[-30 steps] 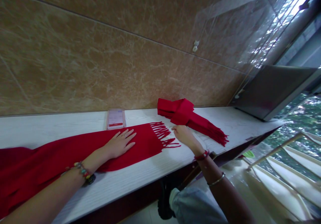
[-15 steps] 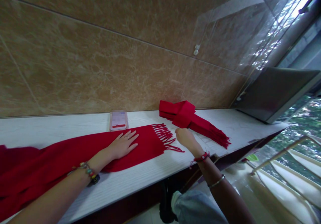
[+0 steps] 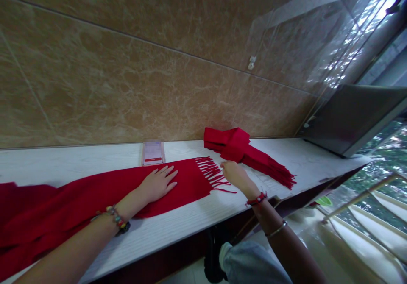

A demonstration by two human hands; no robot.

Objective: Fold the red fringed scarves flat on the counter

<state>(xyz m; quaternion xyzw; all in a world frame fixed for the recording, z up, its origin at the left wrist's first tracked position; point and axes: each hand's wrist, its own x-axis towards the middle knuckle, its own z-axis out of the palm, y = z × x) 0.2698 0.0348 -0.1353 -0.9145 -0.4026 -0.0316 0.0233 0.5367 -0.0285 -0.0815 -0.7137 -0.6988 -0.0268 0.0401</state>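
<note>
A long red scarf (image 3: 187,182) lies spread along the white counter, its fringe (image 3: 211,174) fanned out at the right end. My left hand (image 3: 159,184) rests flat on the scarf a little short of that fringe, fingers spread. At the fringe tips, my right hand (image 3: 237,177) is closed with its fingers curled. Whether a strand is caught in those fingers is hidden. Just behind the right hand, a second red scarf (image 3: 235,144) lies folded and wrapped into a knot-like shape, its fringed tail pointing right.
A phone (image 3: 153,153) lies behind the spread scarf, near the brown marbled wall (image 3: 127,84). The white counter (image 3: 190,207) has its front edge close to me. A dark, box-like panel (image 3: 352,118) stands at the far right end, with a railing (image 3: 359,197) beyond.
My right hand has shifted slightly relative to the fringe, and some strands now lie closer to it. My left hand stays flat on the scarf. The view has moved a little.
</note>
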